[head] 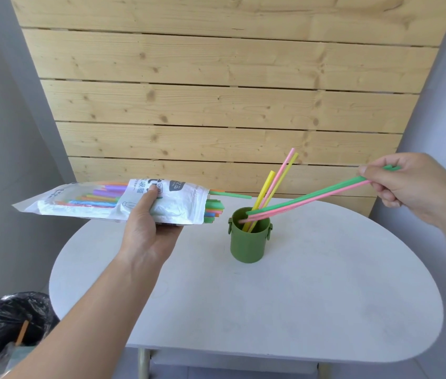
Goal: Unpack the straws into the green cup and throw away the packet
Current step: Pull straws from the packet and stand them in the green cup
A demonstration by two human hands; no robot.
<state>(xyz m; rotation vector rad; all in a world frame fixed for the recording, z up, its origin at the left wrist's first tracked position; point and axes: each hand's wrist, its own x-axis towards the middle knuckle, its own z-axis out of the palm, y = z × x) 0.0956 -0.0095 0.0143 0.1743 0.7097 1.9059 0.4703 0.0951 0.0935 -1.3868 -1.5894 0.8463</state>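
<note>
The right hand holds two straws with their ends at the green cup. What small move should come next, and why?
Probably the right hand should tip the green and pink straws upright and loosen its grip, so they slide into the green cup. Their lower ends lie at its mouth, beside three straws standing inside.

**Pine boards, grey walls, a white table**

Straight ahead I see a broad panel of pale, knotty pine planks point(230, 91), laid horizontally with thin dark gaps between them. Smooth grey-blue painted walls point(6, 127) flank it on both sides. Below me sits a white, rounded-oval tabletop point(284, 310), matte and faintly scuffed, its far edge close to the planks. Under its near edge I make out a pale, cream-coloured tubular leg point(143, 363). The light is soft and even across everything.
</note>
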